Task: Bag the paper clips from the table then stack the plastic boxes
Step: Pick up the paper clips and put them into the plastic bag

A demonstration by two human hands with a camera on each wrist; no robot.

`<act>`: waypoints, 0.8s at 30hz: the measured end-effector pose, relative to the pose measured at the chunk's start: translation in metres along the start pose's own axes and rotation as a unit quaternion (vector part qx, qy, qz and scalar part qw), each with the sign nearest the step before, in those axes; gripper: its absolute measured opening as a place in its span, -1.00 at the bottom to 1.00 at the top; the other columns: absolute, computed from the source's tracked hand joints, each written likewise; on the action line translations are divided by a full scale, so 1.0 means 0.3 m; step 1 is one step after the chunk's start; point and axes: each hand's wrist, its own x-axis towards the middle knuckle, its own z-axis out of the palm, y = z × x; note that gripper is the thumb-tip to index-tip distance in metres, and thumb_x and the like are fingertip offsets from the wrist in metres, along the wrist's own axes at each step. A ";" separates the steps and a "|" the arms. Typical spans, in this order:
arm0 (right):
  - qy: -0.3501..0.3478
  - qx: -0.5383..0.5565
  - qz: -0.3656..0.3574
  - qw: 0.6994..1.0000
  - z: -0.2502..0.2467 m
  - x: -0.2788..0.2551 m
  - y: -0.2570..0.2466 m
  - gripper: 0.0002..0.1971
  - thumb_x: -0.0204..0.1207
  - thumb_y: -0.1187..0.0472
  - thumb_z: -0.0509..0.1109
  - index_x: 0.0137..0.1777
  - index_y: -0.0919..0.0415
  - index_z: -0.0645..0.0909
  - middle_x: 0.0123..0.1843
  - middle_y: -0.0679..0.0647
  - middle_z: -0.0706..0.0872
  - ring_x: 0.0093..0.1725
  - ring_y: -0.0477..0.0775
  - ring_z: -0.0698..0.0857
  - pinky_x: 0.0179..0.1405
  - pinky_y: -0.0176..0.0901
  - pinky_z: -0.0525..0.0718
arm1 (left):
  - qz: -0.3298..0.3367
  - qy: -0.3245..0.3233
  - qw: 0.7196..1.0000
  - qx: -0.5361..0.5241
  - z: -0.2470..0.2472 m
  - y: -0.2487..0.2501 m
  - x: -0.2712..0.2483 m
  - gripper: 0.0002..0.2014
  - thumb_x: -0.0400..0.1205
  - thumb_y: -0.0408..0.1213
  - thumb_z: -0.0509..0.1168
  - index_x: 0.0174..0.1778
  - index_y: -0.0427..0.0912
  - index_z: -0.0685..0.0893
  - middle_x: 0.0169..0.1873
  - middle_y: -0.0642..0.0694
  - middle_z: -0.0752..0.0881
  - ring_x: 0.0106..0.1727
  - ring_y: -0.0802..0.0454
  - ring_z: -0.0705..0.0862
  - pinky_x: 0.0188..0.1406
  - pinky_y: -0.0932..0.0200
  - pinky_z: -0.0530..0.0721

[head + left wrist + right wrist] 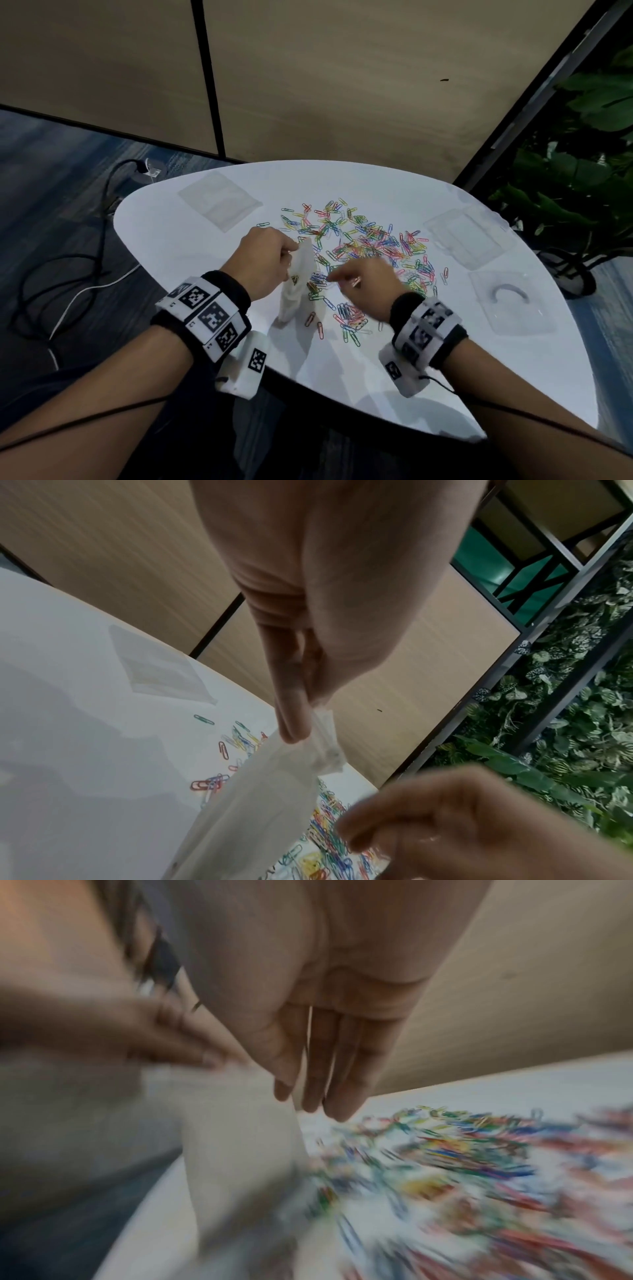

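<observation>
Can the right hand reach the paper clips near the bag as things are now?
Probably yes. The right hand hovers right over the paper clips, fingers relaxed and holding nothing. The bag, pinched by the left hand, hangs beside them and does not cover them.

You are not wearing or handling anything with words, brand names or numbers that can be read. The white wristbands [205,313] on both of your wrists are showing only black-and-white square code patterns, which are markers and not letters. The clear bag [297,284] your left hand [263,260] is pinching is carrying a small dark triangular mark [294,280], and it is appearing too small and blurred to make out.
</observation>
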 end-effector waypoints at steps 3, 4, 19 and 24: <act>-0.166 -0.185 -0.102 0.963 0.170 -0.062 0.032 -0.51 0.62 0.27 0.24 0.55 0.03 0.46 0.64 0.06 0.40 0.55 0.15 0.45 0.50 0.15 0.48 | 0.004 -0.005 1.000 0.023 -0.008 -0.008 0.002 -0.77 0.60 -0.50 0.20 -0.27 -0.09 0.60 -0.31 -0.32 0.79 -0.29 -0.08 0.84 -0.08 0.00 0.82; -0.187 -0.224 -0.143 0.946 0.223 -0.083 0.042 -0.45 0.59 0.30 0.24 0.61 0.12 0.37 0.68 0.14 0.31 0.60 0.22 0.37 0.49 0.22 0.47 | 0.006 -0.006 1.000 0.030 -0.006 -0.013 0.003 -0.77 0.59 -0.49 0.20 -0.27 -0.05 0.54 -0.31 -0.34 0.79 -0.27 -0.12 0.83 -0.10 -0.03 0.82; -0.111 -0.317 -0.023 0.942 0.283 -0.074 0.244 -0.46 0.39 0.48 0.45 0.38 0.26 0.46 0.35 0.23 0.51 0.26 0.28 0.56 -0.05 0.00 0.67 | -0.004 -0.035 0.999 0.035 0.026 0.019 0.001 -0.78 0.63 -0.45 0.21 -0.13 -0.19 0.77 -0.16 -0.30 0.80 -0.15 -0.22 0.83 0.01 -0.07 0.80; -0.038 -0.201 0.040 0.978 0.226 -0.012 0.238 -0.83 0.61 0.35 0.32 0.06 0.29 0.75 0.01 0.18 0.75 -0.03 0.17 0.72 0.04 -0.06 0.71 | 0.001 -0.043 0.999 0.034 0.036 0.030 -0.005 -0.79 0.64 -0.44 0.20 -0.19 -0.10 0.68 -0.18 -0.34 0.81 -0.25 -0.08 0.86 -0.03 -0.03 0.82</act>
